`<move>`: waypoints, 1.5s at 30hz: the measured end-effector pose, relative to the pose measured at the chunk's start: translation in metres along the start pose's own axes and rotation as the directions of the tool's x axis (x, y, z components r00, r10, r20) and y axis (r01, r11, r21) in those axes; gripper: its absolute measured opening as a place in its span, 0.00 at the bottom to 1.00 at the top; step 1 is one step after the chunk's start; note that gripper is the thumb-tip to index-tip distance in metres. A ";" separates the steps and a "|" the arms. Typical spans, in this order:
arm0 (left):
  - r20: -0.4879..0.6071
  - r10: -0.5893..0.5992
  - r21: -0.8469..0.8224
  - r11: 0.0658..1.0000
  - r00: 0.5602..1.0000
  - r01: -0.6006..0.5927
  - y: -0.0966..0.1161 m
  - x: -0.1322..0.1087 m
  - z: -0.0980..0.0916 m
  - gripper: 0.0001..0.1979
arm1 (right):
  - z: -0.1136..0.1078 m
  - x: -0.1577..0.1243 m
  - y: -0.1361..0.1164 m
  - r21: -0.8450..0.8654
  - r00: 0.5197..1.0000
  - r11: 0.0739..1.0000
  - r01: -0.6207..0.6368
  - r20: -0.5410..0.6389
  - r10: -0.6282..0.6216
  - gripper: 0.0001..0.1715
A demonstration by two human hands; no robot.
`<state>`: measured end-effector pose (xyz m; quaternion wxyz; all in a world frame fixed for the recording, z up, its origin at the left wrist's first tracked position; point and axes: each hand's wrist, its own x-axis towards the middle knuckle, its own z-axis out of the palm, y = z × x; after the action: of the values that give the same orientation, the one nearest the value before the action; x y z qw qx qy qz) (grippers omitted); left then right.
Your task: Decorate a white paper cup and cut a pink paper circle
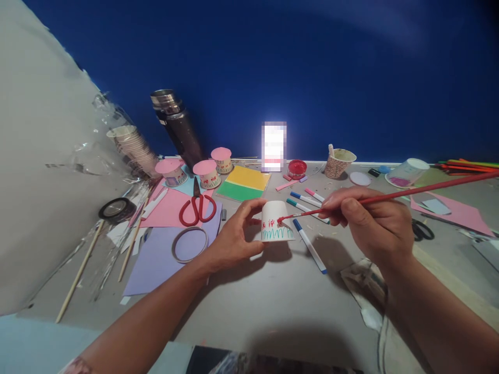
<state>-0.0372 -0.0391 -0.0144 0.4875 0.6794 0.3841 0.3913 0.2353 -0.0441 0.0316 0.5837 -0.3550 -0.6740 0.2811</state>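
Clasping in left hand (234, 240) an inverted white paper cup (275, 221) at grey table (273, 306) centre. Bearing red marks over green strokes, too small to read. Pinching in right hand (374, 224) a slim red paintbrush (409, 192), tip touching cup's 3 o'clock side, handle running toward 3 o'clock.

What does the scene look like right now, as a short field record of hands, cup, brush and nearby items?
left hand: grip around upturned paper cup
right hand: grip on red brush, tip touching the cup's side
cup markings: red marks above green grass-like lines
near cup: marker pens to its right, red scissors to its left
behind: red paint pot, three pink-topped cups
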 end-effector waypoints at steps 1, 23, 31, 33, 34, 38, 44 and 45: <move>0.000 0.000 -0.001 1.000 1.000 0.000 0.000 0.000 0.000 0.37 | 0.000 0.000 0.000 -0.008 1.000 1.000 -0.001 0.004 0.002 0.15; -0.006 -0.046 -0.104 0.994 0.999 0.045 -0.005 -0.002 0.000 0.40 | -0.004 0.001 0.004 0.047 0.998 0.997 -0.063 0.016 0.062 0.15; -0.002 -0.018 -0.108 0.994 1.000 0.018 0.000 0.000 0.001 0.37 | -0.003 0.000 0.004 0.077 0.998 0.995 -0.055 0.017 0.054 0.15; -0.001 -0.014 -0.111 0.994 1.000 0.014 -0.001 0.000 0.001 0.36 | -0.003 0.000 0.003 0.062 0.998 0.997 -0.054 0.027 0.052 0.15; 0.001 -0.018 -0.113 0.993 1.000 0.018 -0.002 0.000 0.001 0.36 | -0.003 0.000 0.003 0.066 0.998 0.996 -0.058 0.019 0.057 0.15; 0.014 -0.023 -0.110 0.994 1.000 0.025 -0.006 -0.001 -0.001 0.38 | -0.001 0.000 0.002 0.116 0.996 0.990 -0.080 -0.034 0.084 0.15; 0.014 0.000 -0.093 0.996 1.000 0.001 -0.004 0.000 0.000 0.37 | 0.001 0.000 0.004 0.065 0.997 0.995 -0.079 -0.008 0.079 0.16; 0.013 -0.001 -0.095 0.995 1.000 0.003 -0.004 0.000 0.000 0.37 | 0.001 0.000 0.004 0.063 0.997 0.995 -0.076 -0.011 0.077 0.16</move>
<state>-0.0376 -0.0385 -0.0183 0.5222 0.6576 0.3625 0.4043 0.2353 -0.0415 0.0283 0.5879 -0.3641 -0.6468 0.3217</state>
